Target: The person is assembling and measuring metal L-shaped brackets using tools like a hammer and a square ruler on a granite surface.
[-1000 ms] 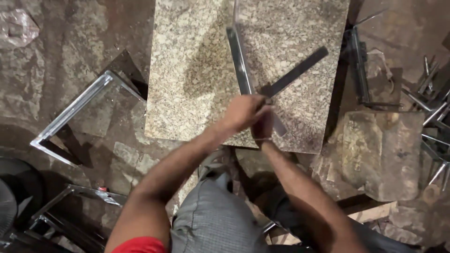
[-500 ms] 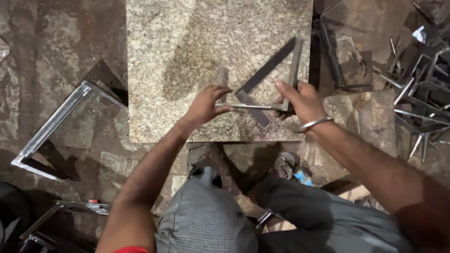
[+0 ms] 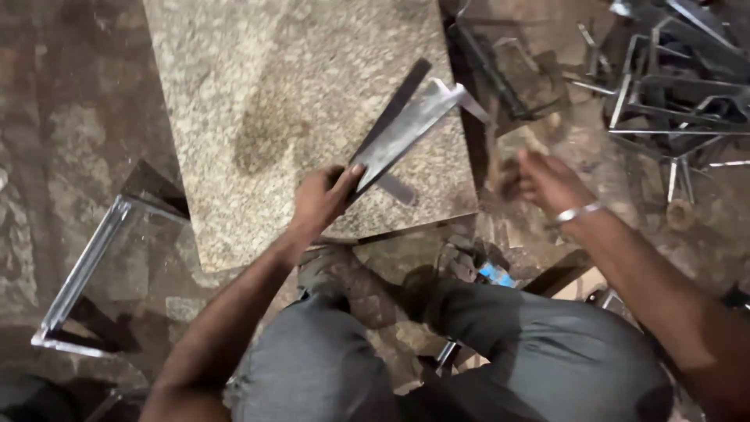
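Head view: left hand (image 3: 319, 202) clenched on near end of steel angle (image 3: 406, 131) over slab (image 3: 258, 94); right hand (image 3: 549, 181) released. Angle judged stiff, heavy, sharp-edged; grip mid-length.

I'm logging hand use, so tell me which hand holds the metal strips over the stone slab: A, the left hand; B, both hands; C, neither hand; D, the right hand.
A: the left hand grips the metal strips over the slab, while the right hand is off to the side, open and empty.
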